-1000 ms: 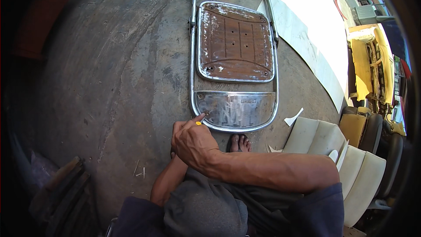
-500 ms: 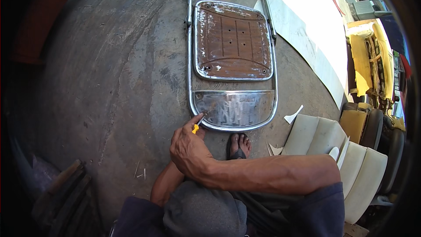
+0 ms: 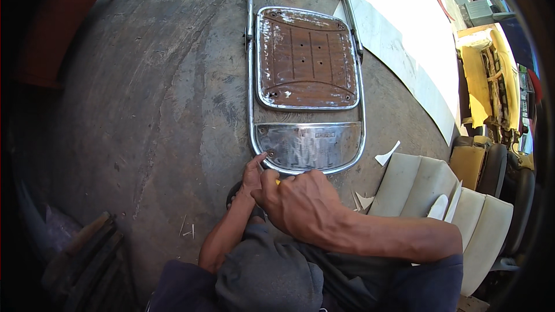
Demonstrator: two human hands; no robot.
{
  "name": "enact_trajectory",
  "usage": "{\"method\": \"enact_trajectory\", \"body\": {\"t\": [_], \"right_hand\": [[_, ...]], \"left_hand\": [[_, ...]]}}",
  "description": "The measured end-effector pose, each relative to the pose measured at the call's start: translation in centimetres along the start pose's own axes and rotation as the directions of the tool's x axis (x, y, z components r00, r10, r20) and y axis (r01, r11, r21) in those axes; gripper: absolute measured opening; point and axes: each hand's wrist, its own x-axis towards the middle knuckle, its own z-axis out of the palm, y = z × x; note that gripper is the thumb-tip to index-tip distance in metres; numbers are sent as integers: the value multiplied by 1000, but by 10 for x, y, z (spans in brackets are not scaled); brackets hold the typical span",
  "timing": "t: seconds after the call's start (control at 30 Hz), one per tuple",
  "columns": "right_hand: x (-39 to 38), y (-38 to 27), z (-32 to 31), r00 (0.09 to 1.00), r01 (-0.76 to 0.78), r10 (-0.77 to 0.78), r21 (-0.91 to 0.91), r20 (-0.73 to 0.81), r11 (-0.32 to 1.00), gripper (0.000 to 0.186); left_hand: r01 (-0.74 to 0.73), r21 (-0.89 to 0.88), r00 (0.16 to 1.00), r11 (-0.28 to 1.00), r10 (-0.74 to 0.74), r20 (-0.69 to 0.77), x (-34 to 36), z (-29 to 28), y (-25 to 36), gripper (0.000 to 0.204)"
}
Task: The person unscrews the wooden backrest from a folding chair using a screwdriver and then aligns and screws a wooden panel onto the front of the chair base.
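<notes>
Head view: left hand [image 3: 252,176] fingertip steadies folded chrome chair frame [image 3: 308,149]; right hand [image 3: 298,201] alongside clamps small yellow tool [image 3: 278,181] at rim.

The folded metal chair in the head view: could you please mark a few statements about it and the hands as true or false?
1. The folded metal chair lies flat on the concrete floor. True.
2. The left hand touches the near left corner of the shiny backrest panel. True.
3. The right hand rests on the rusty brown seat panel. False: it sits below the chair's near rim, beside the left hand.
4. The cream cushions lie left of the chair. False: they lie to its right.
</notes>
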Motion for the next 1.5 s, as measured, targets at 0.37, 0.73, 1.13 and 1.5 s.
{"method": "enact_trajectory", "body": {"t": [0.37,0.73,1.13,1.5], "right_hand": [[-108,212,57,586,185,781,974,-216,131,48],[-117,305,186,681,-27,728,991,-78,131,47],[-81,318,197,773,-2,609,959,-179,284,55],[-105,337,164,800,24,529,896,-283,444,48]], "left_hand": [[-25,-20,992,999,22,-125,53,-21,-32,26],[-149,587,808,796,441,-392,32,-25,10,42],[-300,548,818,-781,85,569,80,192,-63,36],[-52,535,976,-843,-156,-151,204,185,-103,52]]}}
